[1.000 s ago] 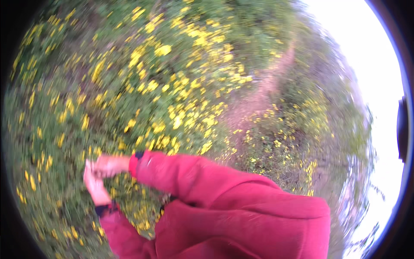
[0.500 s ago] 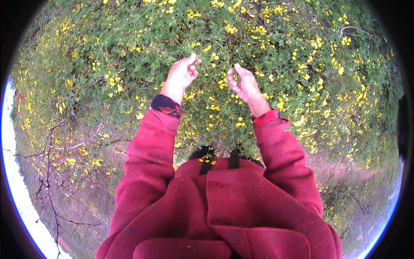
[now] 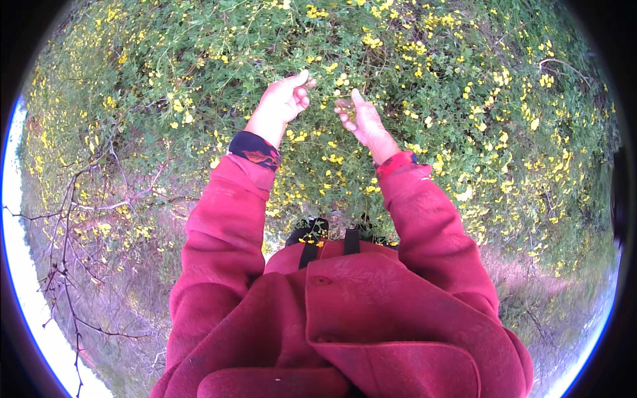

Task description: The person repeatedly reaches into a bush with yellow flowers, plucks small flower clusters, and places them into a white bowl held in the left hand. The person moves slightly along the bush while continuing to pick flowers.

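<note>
Both my hands reach into a dense green bush dotted with small yellow flowers (image 3: 335,159). My left hand (image 3: 282,103) is closed, its fingers curled under the thumb. Whether a stem or flower sits in that pinch is too small to make out. Across a narrow gap is my right hand (image 3: 366,126), its thumb raised and apart from the fingers. Those fingers are a little blurred and point toward the left hand, among thin stems and blossoms. Nothing held shows in the right hand.
Bare, dark, thorny-looking branches (image 3: 66,252) stick up at the left. Dry brownish growth (image 3: 524,272) lies at the lower right. Dark straps (image 3: 352,242) hang at my waist below the red jacket (image 3: 391,305). Bright sky shows along the left rim.
My right hand has gone from a pinch to thumb and fingers apart, moving slightly left. The left hand has risen slightly and remains closed. The whole view has shifted a little.
</note>
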The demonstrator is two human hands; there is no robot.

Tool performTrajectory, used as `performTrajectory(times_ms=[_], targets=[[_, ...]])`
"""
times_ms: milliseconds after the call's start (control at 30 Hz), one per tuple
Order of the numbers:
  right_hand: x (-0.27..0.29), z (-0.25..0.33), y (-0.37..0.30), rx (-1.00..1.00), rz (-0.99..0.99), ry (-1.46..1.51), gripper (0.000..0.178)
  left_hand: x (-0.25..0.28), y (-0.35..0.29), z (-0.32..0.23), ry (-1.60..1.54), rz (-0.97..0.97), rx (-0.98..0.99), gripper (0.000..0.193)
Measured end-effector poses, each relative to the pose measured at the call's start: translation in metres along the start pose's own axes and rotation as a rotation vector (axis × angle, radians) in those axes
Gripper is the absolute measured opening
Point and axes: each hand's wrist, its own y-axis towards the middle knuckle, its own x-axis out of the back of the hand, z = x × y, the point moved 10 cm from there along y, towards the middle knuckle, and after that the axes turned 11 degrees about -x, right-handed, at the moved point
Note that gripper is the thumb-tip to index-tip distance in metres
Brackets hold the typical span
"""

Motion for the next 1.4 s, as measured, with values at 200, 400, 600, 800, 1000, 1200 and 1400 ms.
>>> performTrajectory(times_ms=[200,400,600,800,1000,1200,1400], targets=[[-0.038,-0.009,-0.003,-0.018,0.214,-0.068,0.035,0.007,-0.002,-0.002,0.024,-0.006,-0.060,0.011],[-0.047,-0.020,-0.023,-0.055,0.298,-0.023,0.023,0.021,-0.015,0.008,0.645,-0.114,-0.045,0.023],[-0.056,-0.032,-0.030,-0.064,0.294,0.003,0.022,0.000,-0.012,0.034,0.815,-0.018,0.049,0.026],[-0.050,-0.033,-0.034,-0.038,0.235,-0.073,0.025,-0.012,-0.013,0.049,0.603,-0.015,0.080,0.016],[-0.047,-0.037,-0.043,-0.051,0.264,-0.186,0.027,0.003,-0.001,0.038,0.648,-0.205,-0.077,0.018],[0.002,-0.038,-0.031,-0.088,0.127,0.051,0.023,0.021,-0.001,0.029,0.464,-0.219,-0.102,0.016],[0.044,-0.034,0.024,-0.130,0.013,0.208,0.041,0.025,-0.003,0.031,0.493,-0.139,0.004,0.015]])
